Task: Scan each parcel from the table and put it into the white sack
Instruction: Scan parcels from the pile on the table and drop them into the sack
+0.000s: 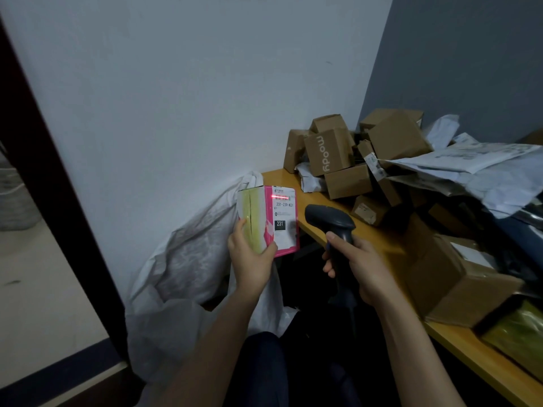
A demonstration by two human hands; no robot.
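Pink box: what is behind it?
The white sack and the wall are behind the pink box. The box and left hand cover part of the sack.

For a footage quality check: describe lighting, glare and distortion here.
Head view: dim, bluish light; a red scanner line glows across the pink-and-yellow cardboard box; the dark door frame leans, likely wide-angle distortion; brown cardboard boxes at right lie in shadow.

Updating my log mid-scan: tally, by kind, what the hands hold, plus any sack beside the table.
pink box, in the left hand: 1
scanner, in the right hand: 1
white sack: 1
Total: 3
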